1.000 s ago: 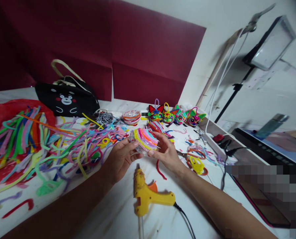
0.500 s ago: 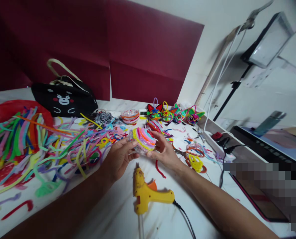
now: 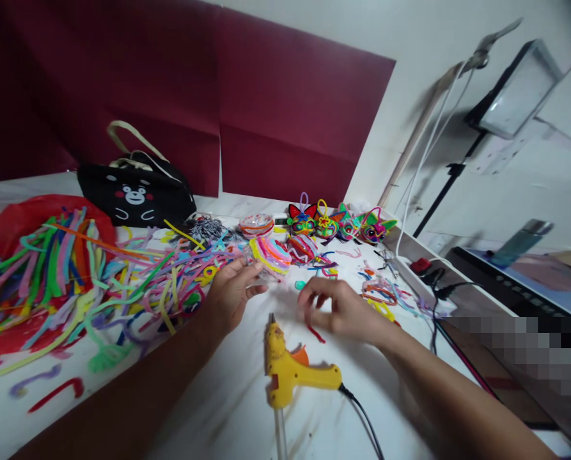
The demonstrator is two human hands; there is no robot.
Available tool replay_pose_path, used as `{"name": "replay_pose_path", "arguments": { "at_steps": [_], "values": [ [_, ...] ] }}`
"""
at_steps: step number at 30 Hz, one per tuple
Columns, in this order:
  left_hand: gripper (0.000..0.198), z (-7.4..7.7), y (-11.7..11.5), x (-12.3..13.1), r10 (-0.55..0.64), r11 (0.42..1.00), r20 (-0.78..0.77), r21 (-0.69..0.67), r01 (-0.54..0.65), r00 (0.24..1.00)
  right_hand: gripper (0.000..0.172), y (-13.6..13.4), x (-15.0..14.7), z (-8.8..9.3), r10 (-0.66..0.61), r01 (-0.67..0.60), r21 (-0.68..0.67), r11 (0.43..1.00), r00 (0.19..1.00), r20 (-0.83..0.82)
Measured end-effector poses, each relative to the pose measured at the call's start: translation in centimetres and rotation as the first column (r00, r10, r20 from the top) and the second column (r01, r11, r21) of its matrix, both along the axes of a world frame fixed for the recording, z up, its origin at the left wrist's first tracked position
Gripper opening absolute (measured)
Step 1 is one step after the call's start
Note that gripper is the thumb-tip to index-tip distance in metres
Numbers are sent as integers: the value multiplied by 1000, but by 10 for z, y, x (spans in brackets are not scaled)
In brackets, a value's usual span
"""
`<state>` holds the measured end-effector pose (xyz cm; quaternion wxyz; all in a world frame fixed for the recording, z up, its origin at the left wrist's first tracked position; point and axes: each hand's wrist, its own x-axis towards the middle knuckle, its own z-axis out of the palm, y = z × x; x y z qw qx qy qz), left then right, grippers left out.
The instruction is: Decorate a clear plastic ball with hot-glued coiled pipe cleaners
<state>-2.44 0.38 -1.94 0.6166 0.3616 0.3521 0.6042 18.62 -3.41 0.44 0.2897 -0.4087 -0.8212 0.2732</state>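
My left hand (image 3: 231, 295) grips a round piece wrapped in striped pipe cleaners (image 3: 268, 255) by its left edge, just above the white table (image 3: 227, 409). My right hand (image 3: 339, 310) hovers apart from it, lower and to the right. Its fingers are loosely curled and spread, slightly blurred, with nothing in them. A short red pipe-cleaner bit (image 3: 316, 334) lies under that hand. A yellow glue gun (image 3: 292, 372) lies on the table in front of both hands, nozzle pointing away from me, with its black cord (image 3: 362, 415) trailing to the right.
A big heap of coloured pipe cleaners (image 3: 74, 275) covers the left side on red plastic. A black bear bag (image 3: 136, 195) stands at the back. Several finished cat-face pieces (image 3: 336, 225) line the far edge. Loose rings and scissors (image 3: 385, 291) lie on the right, beside cables (image 3: 433, 294).
My right hand has let go of the striped piece and dropped down toward the glue gun. My left hand has carried the piece a little farther away.
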Motion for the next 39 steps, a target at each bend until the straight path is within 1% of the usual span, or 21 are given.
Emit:
{"name": "replay_pose_path", "arguments": {
  "at_steps": [1,2,3,5,6,8,10,13,14,16,18,19,22,24,26,28,30,32,34,36,39],
  "values": [
    [19,0,0,0,7,1000,-7,6,-7,1000,17,-11,0,3,59,-57,-20,998,988,141],
    [20,1,0,0,17,1000,-12,14,-16,1000,24,-22,0,4,105,-101,-30,994,955,277],
    [22,1,0,-1,27,999,-16,22,-27,1000,31,-32,-1,4,170,-164,-50,985,900,402],
    [24,2,0,-1,40,998,-20,39,-39,999,43,-50,-4,3,203,-199,-71,978,794,573],
    [25,3,0,-1,41,998,-22,46,-40,999,45,-56,-6,1,177,-179,-60,982,761,624],
    [27,3,1,0,39,998,-26,54,-38,999,47,-65,-11,-4,121,-120,-52,991,702,702],
    [27,2,1,0,39,997,-31,64,-36,999,54,-68,-15,-9,97,-78,-61,995,659,746],
    [28,-1,2,1,25,996,-37,81,-22,999,70,-70,-21,-18,82,-68,-49,996,639,765],
    [27,-2,2,1,15,996,-36,85,-12,999,73,-70,-23,-21,75,-73,-37,997,634,770],
    [25,-5,4,1,5,996,-24,92,-3,1000,73,-69,-25,-27,57,-82,-6,997,638,768],
    [24,-8,7,0,2,995,-10,104,-1,1000,68,-69,-26,-31,30,-96,46,994,668,743],
    [23,-10,8,0,2,994,-8,112,-1,1000,63,-69,-25,-33,13,-103,79,992,690,723],
    [23,-13,12,-2,-1,992,-30,128,5,1000,40,-69,-18,-34,-13,-120,157,980,756,654],
    [24,-14,14,-3,15,991,-57,134,-7,998,31,-70,-12,-32,-14,-105,169,980,810,586],
    [27,-14,15,-3,36,990,-81,138,-25,996,37,-70,-5,-29,-19,-72,171,983,879,477],
    [27,-14,14,-3,51,990,-101,136,-37,994,44,-67,0,-28,-31,-33,192,981,946,322],
    [27,-12,12,-3,53,990,-121,135,-37,991,40,-62,3,-28,-30,-4,220,975,988,150],
    [27,-11,10,-1,39,990,-136,140,-20,990,27,-56,5,-29,-10,10,236,972,1000,-1],
    [27,-9,7,1,20,989,-143,145,1,990,19,-52,7,-30,2,21,226,974,995,-99],
    [26,-8,4,3,-8,989,-153,143,30,988,17,-48,9,-30,-5,38,207,978,988,-156],
    [22,-8,0,5,-57,986,-170,145,82,984,18,-47,11,-31,-20,59,189,980,979,-202]
  ]
}}
